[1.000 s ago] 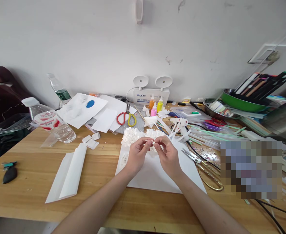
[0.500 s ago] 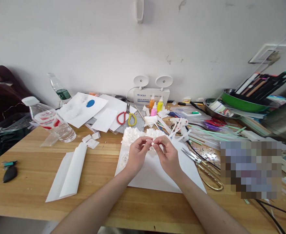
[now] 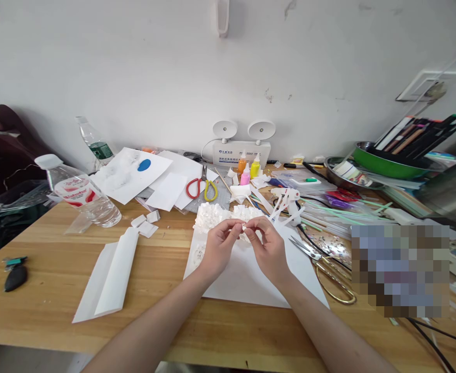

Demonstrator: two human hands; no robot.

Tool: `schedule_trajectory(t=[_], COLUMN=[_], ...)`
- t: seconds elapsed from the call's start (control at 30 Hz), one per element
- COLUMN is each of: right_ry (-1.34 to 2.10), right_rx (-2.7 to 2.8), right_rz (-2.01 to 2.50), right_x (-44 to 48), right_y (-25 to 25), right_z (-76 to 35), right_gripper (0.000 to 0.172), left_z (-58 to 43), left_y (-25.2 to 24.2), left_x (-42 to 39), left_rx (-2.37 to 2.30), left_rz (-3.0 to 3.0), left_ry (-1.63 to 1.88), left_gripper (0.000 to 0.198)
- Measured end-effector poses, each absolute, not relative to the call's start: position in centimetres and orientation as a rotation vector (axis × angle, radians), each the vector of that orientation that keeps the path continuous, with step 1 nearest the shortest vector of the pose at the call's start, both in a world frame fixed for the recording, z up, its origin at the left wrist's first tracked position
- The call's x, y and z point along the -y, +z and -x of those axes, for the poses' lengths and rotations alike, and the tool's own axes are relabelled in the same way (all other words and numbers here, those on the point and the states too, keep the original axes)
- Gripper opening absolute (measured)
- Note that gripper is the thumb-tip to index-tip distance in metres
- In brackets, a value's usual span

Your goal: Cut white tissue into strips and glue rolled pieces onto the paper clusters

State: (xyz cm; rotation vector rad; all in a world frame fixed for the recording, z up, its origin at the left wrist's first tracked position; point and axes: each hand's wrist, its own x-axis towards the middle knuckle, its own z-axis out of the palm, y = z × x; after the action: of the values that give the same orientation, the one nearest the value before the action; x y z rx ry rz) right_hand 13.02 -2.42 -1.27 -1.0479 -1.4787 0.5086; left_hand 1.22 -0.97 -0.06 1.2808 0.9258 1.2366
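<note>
My left hand (image 3: 221, 247) and my right hand (image 3: 267, 248) meet at their fingertips above a white sheet of paper (image 3: 247, 285). Between the pinched fingers is a small white piece (image 3: 244, 227), perhaps paper; its shape is mostly covered by the fingers. Both hands are closed on it. Just behind them lie crumpled white clumps (image 3: 209, 213), partly hidden by the hands. Gold-handled scissors (image 3: 331, 274) rest at the sheet's right edge. A white glue gun (image 3: 290, 199) stands beyond my right hand, with white paper strips in front of it.
At the left are a folded white paper (image 3: 113, 274), a water bottle (image 3: 84, 194) and a black clip (image 3: 16, 277). Red-and-yellow-handled scissors (image 3: 202, 187) lie behind. Small paint bottles (image 3: 245, 175) stand before an emergency light (image 3: 241, 152). A green bowl (image 3: 387, 163) holds pens at the right.
My fingertips have shifted very slightly around the small white piece. Everything else looks the same.
</note>
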Motion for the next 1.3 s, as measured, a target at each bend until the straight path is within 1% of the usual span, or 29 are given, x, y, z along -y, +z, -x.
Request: schedule_trajectory(t=[0.2,0.37,0.57,0.7,0.77,0.87,1.03,1.3], right_ry=[0.324,0.286,0.124,0.031,0.076,0.235,0.445,0.554], right_rx=[1.457,1.420,1.462,1.497,1.504,1.488,1.463,1.444], right_rz=[1.111,1.132,1.094,1.069,1.065,1.064,1.020,0.988], right_x=[2.66,2.72,2.79,2.80,2.75,2.69,2.69,2.61], right_y=[-1.11,-1.21,-1.34,-1.37,-1.33,-1.24,-1.21,-1.20], right_z=[-13.01,-12.97,-13.11,-13.20,-13.19,-13.14,-13.02,-13.00], right_gripper=[0.002,0.000,0.013,0.016,0.013,0.008,0.005,0.005], left_z=[-1.17,-1.04,-0.95,-0.92,-0.92,-0.93,-1.02,-1.02], left_y=[-0.21,-0.16,-0.11,0.04,0.07,-0.01,-0.21,-0.40], left_x=[1.05,1.07,1.10,1.15,1.15,1.08,0.79,0.74], left_rx=[-0.928,-0.942,-0.956,-0.955,-0.953,-0.965,-0.959,-0.953], left_rz=[-1.331,-1.389,-1.465,-1.484,-1.468,-1.414,-1.321,-1.321], left_ry=[1.238,1.237,1.246,1.232,1.229,1.236,1.291,1.257], left_gripper=[0.018,0.019,0.018,0.018,0.018,0.017,0.013,0.015])
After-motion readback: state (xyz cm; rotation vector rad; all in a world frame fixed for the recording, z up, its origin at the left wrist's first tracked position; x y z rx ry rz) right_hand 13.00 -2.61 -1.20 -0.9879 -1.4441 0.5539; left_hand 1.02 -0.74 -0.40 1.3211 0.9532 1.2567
